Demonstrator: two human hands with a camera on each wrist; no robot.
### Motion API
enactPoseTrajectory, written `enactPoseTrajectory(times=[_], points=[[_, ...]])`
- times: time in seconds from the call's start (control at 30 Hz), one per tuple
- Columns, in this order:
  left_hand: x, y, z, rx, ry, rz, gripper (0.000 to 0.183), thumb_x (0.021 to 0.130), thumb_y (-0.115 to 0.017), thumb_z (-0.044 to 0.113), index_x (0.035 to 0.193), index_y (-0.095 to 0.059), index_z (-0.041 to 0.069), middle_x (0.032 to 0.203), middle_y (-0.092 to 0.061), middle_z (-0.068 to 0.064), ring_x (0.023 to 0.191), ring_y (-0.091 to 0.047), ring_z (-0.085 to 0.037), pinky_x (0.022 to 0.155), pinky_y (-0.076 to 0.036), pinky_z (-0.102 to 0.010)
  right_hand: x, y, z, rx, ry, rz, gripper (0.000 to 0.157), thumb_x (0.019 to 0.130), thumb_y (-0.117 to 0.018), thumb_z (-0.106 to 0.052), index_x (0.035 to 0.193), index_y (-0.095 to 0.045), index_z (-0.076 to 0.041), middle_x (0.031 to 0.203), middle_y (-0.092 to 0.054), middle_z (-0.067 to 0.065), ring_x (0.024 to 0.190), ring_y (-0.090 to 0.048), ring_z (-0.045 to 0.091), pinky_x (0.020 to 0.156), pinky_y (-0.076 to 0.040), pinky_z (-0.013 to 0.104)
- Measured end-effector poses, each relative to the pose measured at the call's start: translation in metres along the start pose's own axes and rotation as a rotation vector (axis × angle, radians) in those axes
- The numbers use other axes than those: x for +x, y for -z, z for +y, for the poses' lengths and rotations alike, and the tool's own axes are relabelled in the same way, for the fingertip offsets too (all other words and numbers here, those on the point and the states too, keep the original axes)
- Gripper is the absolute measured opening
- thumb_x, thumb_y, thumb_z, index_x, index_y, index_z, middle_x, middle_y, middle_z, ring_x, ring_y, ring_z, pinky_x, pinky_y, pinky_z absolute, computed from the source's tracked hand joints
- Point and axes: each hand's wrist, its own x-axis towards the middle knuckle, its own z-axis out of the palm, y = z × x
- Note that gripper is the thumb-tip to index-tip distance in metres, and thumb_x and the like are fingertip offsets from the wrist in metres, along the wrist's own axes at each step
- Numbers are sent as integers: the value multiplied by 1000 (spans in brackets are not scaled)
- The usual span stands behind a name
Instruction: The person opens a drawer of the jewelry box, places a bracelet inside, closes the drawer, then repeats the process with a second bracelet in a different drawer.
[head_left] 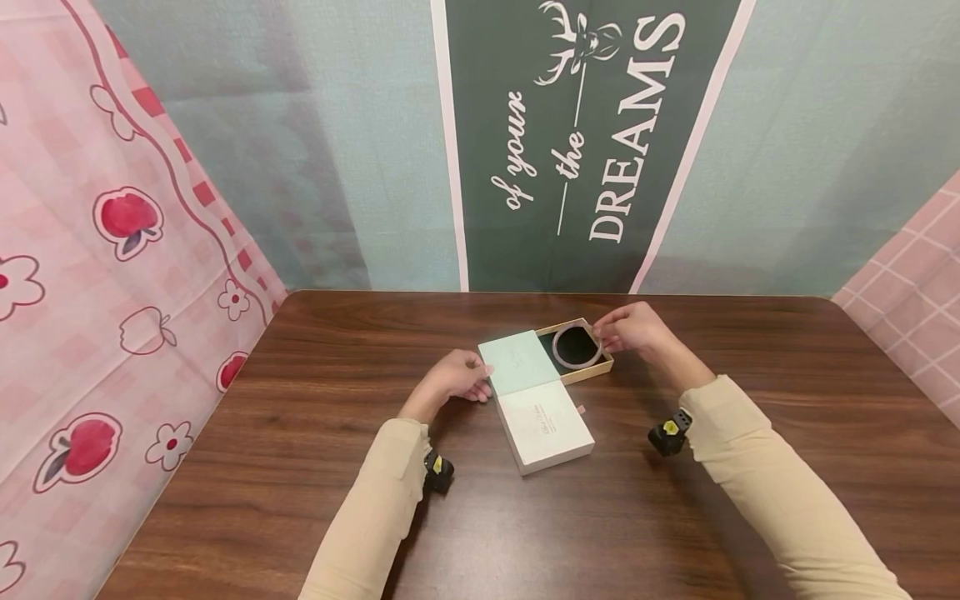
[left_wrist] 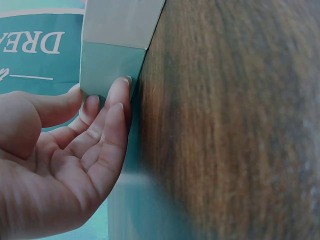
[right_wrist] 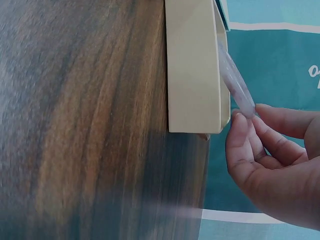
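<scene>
A mint-green and white box (head_left: pixel 522 364) lies on the table, its open drawer (head_left: pixel 588 372) pulled out to the right from the mint-green part. Inside the drawer is a dark lining, and over it a pale, translucent bangle (head_left: pixel 574 365). My right hand (head_left: pixel 637 327) pinches the bangle's right edge between thumb and fingers. In the right wrist view the bangle (right_wrist: pixel 236 82) tilts, its pinched edge above the drawer rim. My left hand (head_left: pixel 459 375) holds the box's left side; in the left wrist view its thumb touches the top edge and its fingers lie along the sides.
The brown wooden table (head_left: pixel 300 433) extends around the box. A small pink ribbon tab (head_left: pixel 581 409) sticks out from the white part. Behind stands a hanging cloth (head_left: pixel 360 167) with printed words, and a pink patterned cloth (head_left: pixel 135 292) hangs at the left.
</scene>
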Motion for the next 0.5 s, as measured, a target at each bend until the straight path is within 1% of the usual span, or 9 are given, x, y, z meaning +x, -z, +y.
enactPoseTrajectory(times=[0.27, 0.5], points=[[-1, 0, 1, 10, 2, 2, 21, 94, -52, 13, 78, -50, -1, 67, -63, -14, 54, -58, -14, 56, -51, -25, 1, 2, 5, -16, 8, -43, 24, 89, -51, 4, 108, -54, 17, 93, -60, 23, 68, -62, 19, 70, -53, 35], [-1, 0, 1, 6, 0, 3, 20, 94, -52, 12, 79, -50, -2, 71, -64, -18, 54, -58, -14, 58, -52, -27, 1, 2, 5, -35, 20, -55, 23, 88, -50, 6, 108, -54, 17, 91, -60, 22, 68, -62, 20, 70, -53, 35]])
